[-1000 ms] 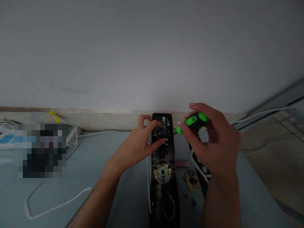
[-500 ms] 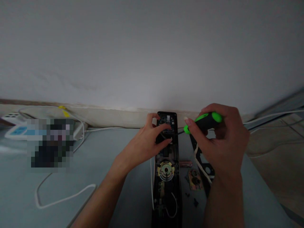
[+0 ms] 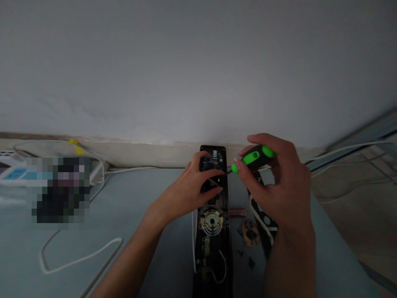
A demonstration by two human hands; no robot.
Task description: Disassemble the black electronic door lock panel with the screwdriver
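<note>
A long black housing [image 3: 228,256] lies open on the table, pointing away from me. Inside it are a dark circuit board [image 3: 216,159] at the far end and a round speaker [image 3: 212,222] lower down. My left hand [image 3: 194,180] reaches over the board with thumb and fingers spread, their tips at the board and nothing visibly gripped. In my right hand [image 3: 287,182] is a green and black screwdriver [image 3: 254,157], held tilted. Its shaft points left to the housing's edge beside my left fingers; the tip's exact contact is hidden.
Right of the housing lie a reddish cylinder [image 3: 238,213], a metal plate with round openings [image 3: 250,234] and small dark pieces [image 3: 251,262]. A black part with a white cable [image 3: 260,221] sits under my right wrist. White power strips [image 3: 12,176] and a blurred-out object [image 3: 58,190] are at left.
My right hand has brought the screwdriver left, closer to my left fingers, and its handle has turned. My left hand stays over the board. The view has shifted slightly.
</note>
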